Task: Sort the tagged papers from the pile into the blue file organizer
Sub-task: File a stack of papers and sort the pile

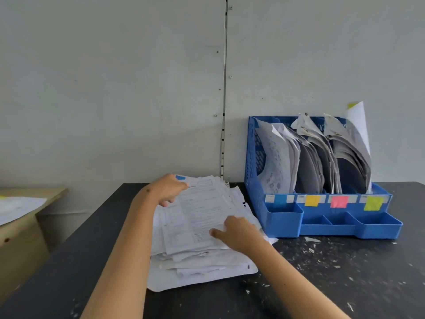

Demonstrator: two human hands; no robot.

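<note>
1. Head view: pale wall panels stand behind a dark desk (345, 272), which is speckled with paper scraps on your right side.
2. Your pile of papers (202, 238) lies flat in the middle of the desk, just left of the blue file organizer (251, 157), so each sheet has only a short way to travel.
3. Your left hand (169, 191) rests at the far left corner of the top sheet (202, 210), beside its blue tag (180, 177); its fingers curl at the sheet's edge, probably to lift it, but I cannot tell whether this grip has closed on it.
4. Your right hand (238, 231) lies on the near right part of the pile, fingers loosely bent, seemingly steadying the sheets below.
5. Colour labels on the organizer's front read blue (279, 200), orange (312, 200), pink (339, 201) and yellow-green (373, 203). Judging by its tag, this sheet belongs in the leftmost slot.
6. Papers already stand curled in all the slots.
</note>
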